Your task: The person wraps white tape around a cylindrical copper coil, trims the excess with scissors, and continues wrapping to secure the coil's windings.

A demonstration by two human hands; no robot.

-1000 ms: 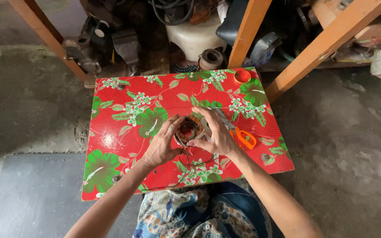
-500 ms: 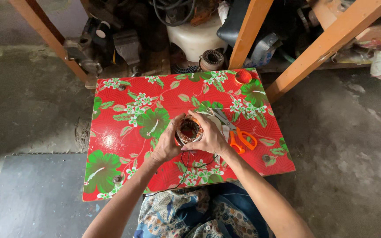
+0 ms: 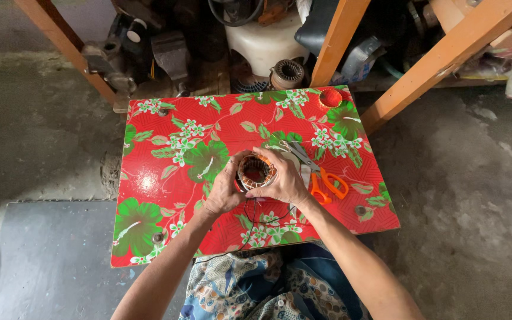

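Note:
Both of my hands hold a round motor stator [image 3: 256,170] with copper-coloured windings above the middle of a small red table [image 3: 167,178] with a green and white flower pattern. My left hand [image 3: 225,189] grips its left side. My right hand [image 3: 282,178] wraps over its right and near side. Thin dark wires [image 3: 255,218] hang from the stator onto the table. Orange-handled scissors [image 3: 322,181] lie on the table just right of my right hand.
An orange round lid [image 3: 330,98] sits at the table's far right corner. Orange wooden legs [image 3: 339,41] and metal motor parts [image 3: 285,74] crowd the floor behind the table. A grey mat [image 3: 48,261] lies at the left. Bare concrete floor [image 3: 475,195] is to the right.
Both hands shifted slightly around the stator, turning it; it stays over the table's middle. The view moved a little.

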